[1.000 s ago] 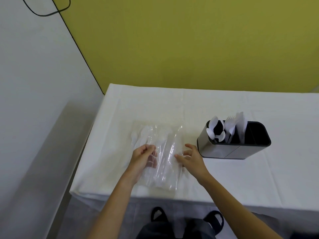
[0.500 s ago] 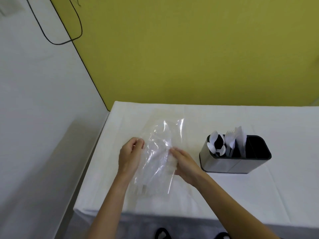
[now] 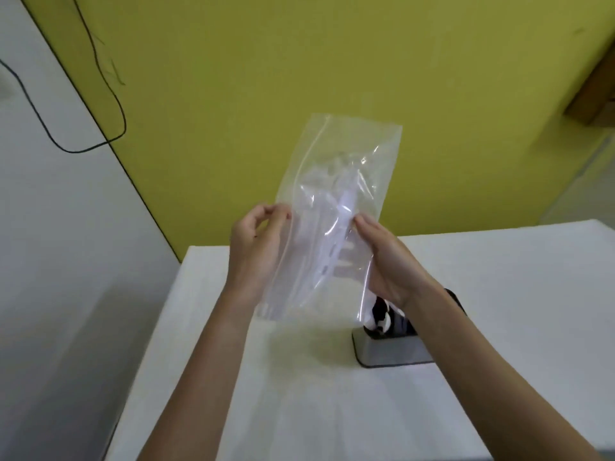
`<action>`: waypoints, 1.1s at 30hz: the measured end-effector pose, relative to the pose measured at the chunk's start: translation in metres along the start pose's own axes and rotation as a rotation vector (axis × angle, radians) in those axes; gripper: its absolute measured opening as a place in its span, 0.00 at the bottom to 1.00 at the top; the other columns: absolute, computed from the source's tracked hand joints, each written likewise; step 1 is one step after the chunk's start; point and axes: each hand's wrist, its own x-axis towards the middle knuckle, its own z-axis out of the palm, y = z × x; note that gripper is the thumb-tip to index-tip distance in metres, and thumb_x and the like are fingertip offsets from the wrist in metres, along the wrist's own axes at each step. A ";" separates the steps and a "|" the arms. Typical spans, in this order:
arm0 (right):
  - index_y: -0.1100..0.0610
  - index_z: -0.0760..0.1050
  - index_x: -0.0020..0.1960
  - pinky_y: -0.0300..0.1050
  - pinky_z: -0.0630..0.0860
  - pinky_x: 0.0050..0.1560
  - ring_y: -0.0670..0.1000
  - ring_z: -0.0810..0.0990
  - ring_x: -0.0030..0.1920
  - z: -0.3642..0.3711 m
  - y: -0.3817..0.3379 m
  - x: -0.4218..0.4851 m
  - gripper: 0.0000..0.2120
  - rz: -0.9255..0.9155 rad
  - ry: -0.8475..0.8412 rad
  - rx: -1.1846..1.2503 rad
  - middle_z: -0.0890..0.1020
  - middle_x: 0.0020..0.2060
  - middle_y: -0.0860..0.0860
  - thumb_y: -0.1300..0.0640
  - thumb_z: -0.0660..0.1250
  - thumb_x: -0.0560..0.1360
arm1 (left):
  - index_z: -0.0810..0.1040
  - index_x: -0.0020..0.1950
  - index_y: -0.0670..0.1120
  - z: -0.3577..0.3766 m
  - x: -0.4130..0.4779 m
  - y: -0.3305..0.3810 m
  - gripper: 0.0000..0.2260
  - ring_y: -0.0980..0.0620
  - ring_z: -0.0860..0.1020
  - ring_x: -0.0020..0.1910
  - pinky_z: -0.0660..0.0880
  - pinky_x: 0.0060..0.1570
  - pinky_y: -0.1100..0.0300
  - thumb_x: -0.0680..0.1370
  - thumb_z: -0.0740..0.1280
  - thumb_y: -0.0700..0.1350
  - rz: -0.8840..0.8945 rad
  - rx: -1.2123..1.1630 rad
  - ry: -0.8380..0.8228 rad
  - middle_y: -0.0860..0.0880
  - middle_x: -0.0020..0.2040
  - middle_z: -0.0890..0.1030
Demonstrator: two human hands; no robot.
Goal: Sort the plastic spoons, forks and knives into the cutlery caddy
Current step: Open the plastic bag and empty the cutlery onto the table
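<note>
Yellow wall (image 3: 299, 61) behind, white table (image 3: 499, 294) below: your left hand (image 3: 256, 241) pinches one edge and your right hand (image 3: 386, 261) grips the other side of a clear plastic zip bag (image 3: 332, 154) raised between them. Faint pale cutlery (image 3: 344, 202) inside looks unsorted. Under your right wrist, the grey metal cutlery caddy (image 3: 389, 356) already holds some white pieces (image 3: 382, 319).

The bag (image 3: 332, 181) above the caddy (image 3: 392, 356) is thin clear plastic film, glossy and creased. The caddy's side looks like matt grey metal. Under it the cloth (image 3: 499, 294) is white, matt and smooth.
</note>
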 end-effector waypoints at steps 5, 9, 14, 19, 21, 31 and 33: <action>0.59 0.71 0.65 0.52 0.81 0.50 0.55 0.82 0.52 -0.074 -0.081 -0.030 0.16 -0.172 0.156 0.063 0.81 0.55 0.57 0.54 0.54 0.81 | 0.79 0.38 0.51 0.117 0.014 0.049 0.08 0.59 0.77 0.42 0.72 0.47 0.61 0.74 0.68 0.53 0.168 0.068 -0.134 0.60 0.38 0.80; 0.57 0.70 0.67 0.50 0.81 0.46 0.53 0.84 0.49 -0.153 -0.112 -0.064 0.19 -0.204 0.209 0.071 0.83 0.51 0.54 0.52 0.53 0.81 | 0.78 0.38 0.53 0.215 0.002 0.047 0.09 0.55 0.77 0.45 0.72 0.50 0.59 0.72 0.64 0.57 0.141 0.105 -0.289 0.58 0.43 0.80; 0.58 0.67 0.72 0.50 0.81 0.50 0.55 0.82 0.55 -0.270 -0.128 -0.099 0.24 -0.100 0.335 0.074 0.79 0.59 0.56 0.48 0.55 0.79 | 0.77 0.38 0.49 0.339 -0.028 0.018 0.11 0.52 0.73 0.35 0.70 0.42 0.58 0.73 0.63 0.55 0.037 0.156 -0.384 0.55 0.35 0.77; 0.57 0.83 0.53 0.43 0.81 0.40 0.52 0.85 0.43 -0.359 -0.111 -0.123 0.22 0.145 0.453 0.146 0.85 0.44 0.54 0.50 0.51 0.82 | 0.76 0.42 0.45 0.403 -0.062 -0.044 0.16 0.50 0.71 0.35 0.67 0.40 0.56 0.69 0.59 0.57 -0.224 0.283 -0.479 0.53 0.34 0.75; 0.56 0.86 0.44 0.41 0.81 0.38 0.51 0.85 0.41 -0.391 -0.104 -0.126 0.26 0.261 0.428 0.128 0.86 0.41 0.54 0.51 0.50 0.82 | 0.76 0.41 0.45 0.424 -0.078 -0.070 0.15 0.49 0.73 0.36 0.69 0.40 0.56 0.70 0.60 0.56 -0.314 0.317 -0.423 0.52 0.35 0.76; 0.61 0.79 0.47 0.47 0.76 0.44 0.53 0.80 0.38 -0.489 -0.061 -0.131 0.09 0.453 0.596 -0.317 0.82 0.42 0.58 0.57 0.64 0.74 | 0.80 0.36 0.41 0.463 -0.131 -0.134 0.09 0.55 0.74 0.34 0.68 0.32 0.70 0.76 0.67 0.42 -0.492 0.345 -0.322 0.49 0.35 0.78; 0.59 0.77 0.52 0.42 0.76 0.43 0.49 0.79 0.41 -0.499 -0.061 -0.137 0.08 0.397 0.736 -0.611 0.81 0.48 0.54 0.59 0.66 0.74 | 0.81 0.39 0.38 0.474 -0.135 -0.137 0.08 0.57 0.76 0.30 0.70 0.32 0.65 0.76 0.68 0.41 -0.561 0.280 -0.339 0.47 0.36 0.80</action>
